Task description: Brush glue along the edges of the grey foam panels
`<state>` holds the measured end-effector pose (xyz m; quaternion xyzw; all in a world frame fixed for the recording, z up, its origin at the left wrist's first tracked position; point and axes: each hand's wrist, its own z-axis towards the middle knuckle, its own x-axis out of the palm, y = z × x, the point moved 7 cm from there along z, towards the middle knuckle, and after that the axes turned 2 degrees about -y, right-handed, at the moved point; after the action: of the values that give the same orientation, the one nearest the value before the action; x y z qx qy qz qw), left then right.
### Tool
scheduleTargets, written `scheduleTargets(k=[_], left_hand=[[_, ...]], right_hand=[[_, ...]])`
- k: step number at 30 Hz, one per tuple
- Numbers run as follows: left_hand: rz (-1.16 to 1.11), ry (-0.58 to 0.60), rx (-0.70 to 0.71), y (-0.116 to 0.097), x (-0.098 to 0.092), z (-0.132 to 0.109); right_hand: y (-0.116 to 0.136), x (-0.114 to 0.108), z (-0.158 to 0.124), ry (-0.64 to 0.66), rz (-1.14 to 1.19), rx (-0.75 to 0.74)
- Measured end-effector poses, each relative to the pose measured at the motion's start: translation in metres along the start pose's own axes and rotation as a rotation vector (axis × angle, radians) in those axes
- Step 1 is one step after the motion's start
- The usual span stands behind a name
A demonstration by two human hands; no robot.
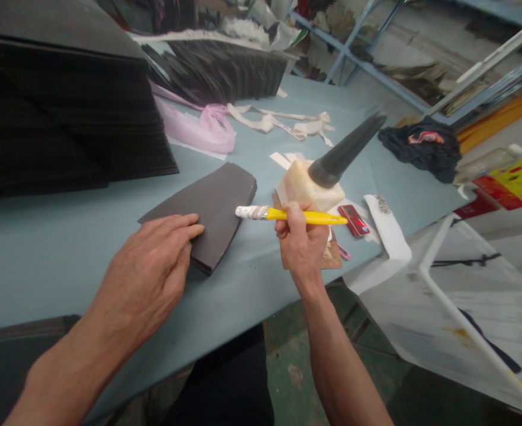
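My right hand (pixel 303 245) grips a paintbrush (pixel 287 216) with a yellow handle. Its white-coated bristles point left and meet the right edge of a dark grey stack of cut sheets (pixel 223 204); whether they touch it I cannot tell. My left hand (pixel 148 272) lies flat on the near left part of that stack, fingers stretched out. Just beyond my right hand stands a cream block-shaped container (pixel 308 183) with a dark cone (pixel 347 148) slanting up from its top. Under it lies a brown board (pixel 287 251), partly hidden by my hand.
A tall pile of black sheets (pixel 74 118) rises at the left, with a leaning row of dark pieces (pixel 229 68) behind. Pink wrapping (pixel 199 127), pale strips (pixel 283 121) and a red box (pixel 353 221) lie on the blue-green table (pixel 243 290). A white bin (pixel 394 302) stands at the right.
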<state>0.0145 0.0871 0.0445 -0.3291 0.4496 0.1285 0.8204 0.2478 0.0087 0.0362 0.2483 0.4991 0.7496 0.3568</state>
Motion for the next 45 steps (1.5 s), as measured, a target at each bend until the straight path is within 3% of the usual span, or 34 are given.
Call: scheduleTargets(k=[10,20,33,38,45], left_hand=[[0.008,0.018,-0.011,-0.003,0.001,0.002],[-0.004,0.016,-0.02,-0.005,0.0,0.002],[0.001,0.052,-0.052,-0.004,0.001,0.002],[-0.008,0.044,-0.05,-0.003,0.002,0.003],[0.001,0.023,0.003,-0.001,0.0,0.001]], right_hand=[[0.004,-0.003,-0.017,0.028,0.001,0.0],[0.028,-0.003,-0.043,0.076,-0.105,-0.026],[0.034,-0.002,-0.082,0.24,-0.079,0.056],[0.039,-0.006,-0.078,0.184,-0.073,0.019],[0.031,-0.009,-0.046,0.084,-0.102,-0.052]])
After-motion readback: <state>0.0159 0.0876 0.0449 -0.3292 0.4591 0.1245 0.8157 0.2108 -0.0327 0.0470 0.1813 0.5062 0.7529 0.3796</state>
